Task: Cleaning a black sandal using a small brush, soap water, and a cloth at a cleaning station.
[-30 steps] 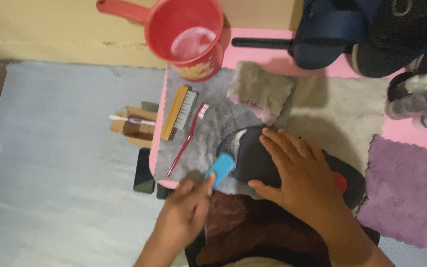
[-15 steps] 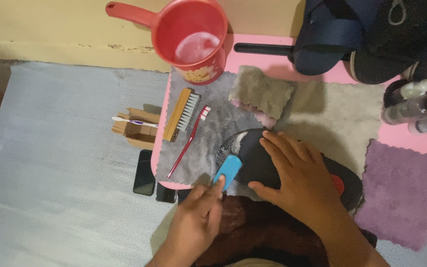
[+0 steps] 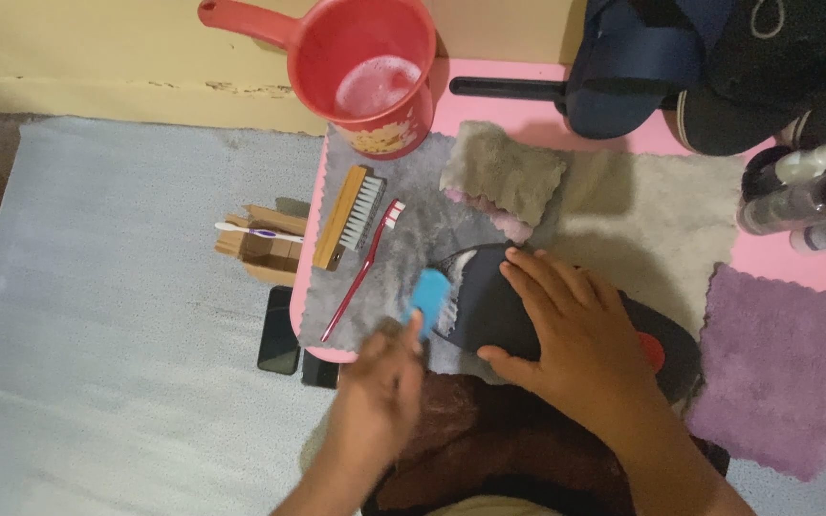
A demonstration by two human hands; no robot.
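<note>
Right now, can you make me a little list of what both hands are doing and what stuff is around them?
left hand: grips a small blue brush, its head at the edge of the dark insole
right hand: lies flat on the dark insole, pressing it down
under the insole: grey cloth on a pink table
beside them: wooden brush and red toothbrush on the grey cloth
above: red scoop with soapy water
right side: purple cloth
on the floor: black phone
</note>
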